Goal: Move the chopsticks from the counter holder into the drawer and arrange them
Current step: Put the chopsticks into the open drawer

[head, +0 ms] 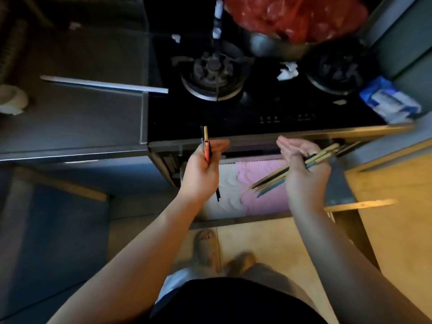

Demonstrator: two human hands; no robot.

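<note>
A: Looking straight down over an open drawer (233, 222) beneath the hob (210, 118). Both hands out above it, well apart.

B: Left hand (198, 176) first. Fingers curled tight round a small bunch of chopsticks (206, 152), held near upright. Orange one in front, pale bamboo end poking out on top, dark tips sticking out below the palm.

A: Hard to count in this dim light, perhaps four or five.

B: And the right hand (304, 176)?

A: Closed on a bigger bundle of chopsticks (271, 181), gripped about the middle. Bundle slanting across the hand, thin tips fanning down to the left above the pink cloth (261, 204), thick ends up toward the back right of the drawer.

B: Bamboo mostly, with a blue one along the underside.

A: Lining the drawer floor, a white cloth (224, 190) on the left, the pink one right beside it.

B: Up on the hob, a dark pot (275, 49) at the back between the two burners, topped with a red plastic bag (294, 15). Crumpled white paper (287, 71) just in front of the pot. Blue and white packet (388, 101) at the right edge.
</note>
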